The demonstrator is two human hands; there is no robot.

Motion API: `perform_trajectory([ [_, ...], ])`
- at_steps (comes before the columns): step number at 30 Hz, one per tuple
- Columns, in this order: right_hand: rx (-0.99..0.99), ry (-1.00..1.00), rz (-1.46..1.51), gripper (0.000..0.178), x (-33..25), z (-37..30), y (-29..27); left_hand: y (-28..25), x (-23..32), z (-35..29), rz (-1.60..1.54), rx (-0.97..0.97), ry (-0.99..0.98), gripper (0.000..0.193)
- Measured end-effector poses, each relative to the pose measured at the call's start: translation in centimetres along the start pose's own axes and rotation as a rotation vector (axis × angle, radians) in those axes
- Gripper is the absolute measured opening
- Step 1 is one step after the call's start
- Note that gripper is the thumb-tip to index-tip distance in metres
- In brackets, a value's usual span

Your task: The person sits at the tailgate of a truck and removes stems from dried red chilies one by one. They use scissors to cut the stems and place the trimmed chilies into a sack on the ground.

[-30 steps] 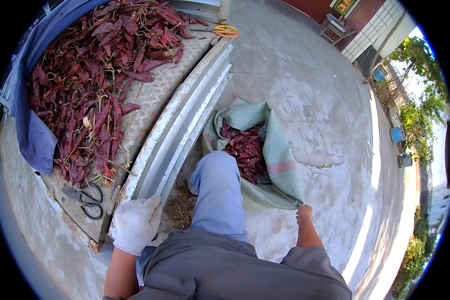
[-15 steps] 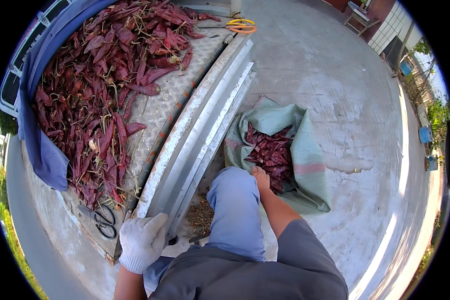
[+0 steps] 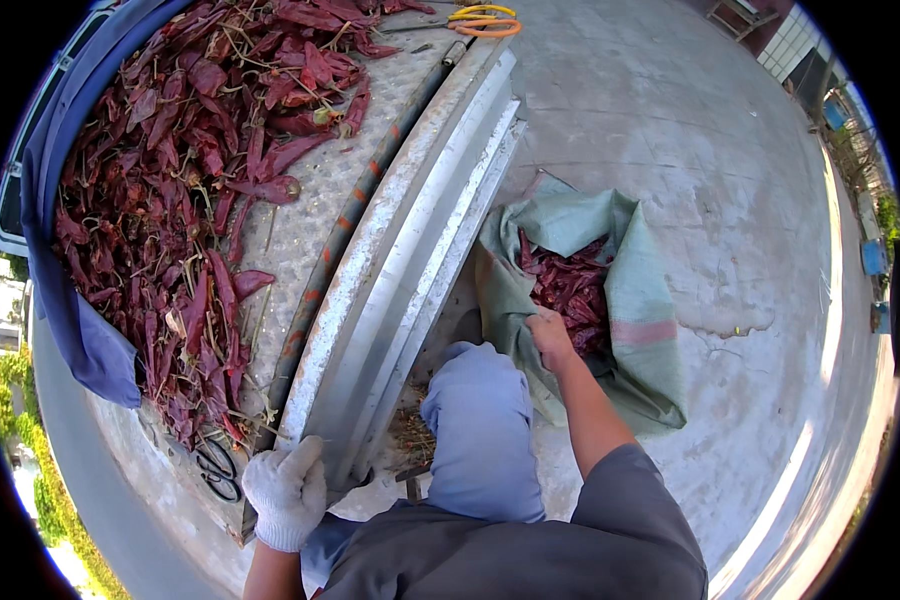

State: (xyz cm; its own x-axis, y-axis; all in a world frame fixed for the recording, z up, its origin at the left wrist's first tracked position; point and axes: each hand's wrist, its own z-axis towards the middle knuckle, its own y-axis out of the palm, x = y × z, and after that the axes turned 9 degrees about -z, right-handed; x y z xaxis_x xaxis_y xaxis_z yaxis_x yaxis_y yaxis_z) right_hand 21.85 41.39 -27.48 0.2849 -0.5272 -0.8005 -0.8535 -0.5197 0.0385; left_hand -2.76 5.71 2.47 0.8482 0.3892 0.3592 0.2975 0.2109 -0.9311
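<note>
My right hand (image 3: 550, 338), bare, is closed on the near rim of a pale green woven sack (image 3: 645, 372) standing on the ground to the right. Dried red chili peppers (image 3: 573, 290) fill part of the sack's opening. My left hand (image 3: 286, 492), in a white knit glove, has its fingers curled over the near corner of the metal side panel (image 3: 355, 310) of a truck bed. Beside the glove lie scissors with black handles (image 3: 218, 470). A large heap of dried red chili peppers (image 3: 175, 190) covers the bed to the left.
Another pair of scissors, with yellow and orange handles (image 3: 485, 20), rests at the bed's far end. A blue cloth (image 3: 90, 355) borders the heap. Dry scraps (image 3: 410, 435) lie on the ground beside my bent knee (image 3: 480, 410). Concrete ground (image 3: 730, 240) stretches right.
My right hand has pulled away from my knee and moved right with the sack's rim. My left hand stays at the panel corner. The whole view has shifted slightly.
</note>
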Motion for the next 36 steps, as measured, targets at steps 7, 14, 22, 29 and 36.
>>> perform_trajectory([
  [7, 0.047, -0.279, -0.281, 0.038, -4.0, -9.4, -1.8, 0.4, -0.1, 0.5, 0.033, 0.024, 0.018, 0.018],
  [14, 0.047, -0.541, -0.800, 0.038, -2.8, -1.3, 4.7, 0.1, 0.0, 1.3, 0.068, 0.044, 0.065, 0.018],
  [22, -0.065, -0.280, -0.784, 0.051, -0.8, -3.8, 3.2, 1.5, -0.9, 0.7, -0.012, 0.143, 0.131, 0.015],
  [29, 0.970, -0.351, -1.170, 0.058, -1.2, -9.1, -11.4, 1.4, -1.5, 0.1, -0.047, 0.167, 0.170, 0.022],
  [36, 1.026, 0.266, -0.782, 0.069, 8.6, -9.7, -24.3, 1.1, -1.6, 0.6, -0.008, 0.089, 0.133, 0.022],
])
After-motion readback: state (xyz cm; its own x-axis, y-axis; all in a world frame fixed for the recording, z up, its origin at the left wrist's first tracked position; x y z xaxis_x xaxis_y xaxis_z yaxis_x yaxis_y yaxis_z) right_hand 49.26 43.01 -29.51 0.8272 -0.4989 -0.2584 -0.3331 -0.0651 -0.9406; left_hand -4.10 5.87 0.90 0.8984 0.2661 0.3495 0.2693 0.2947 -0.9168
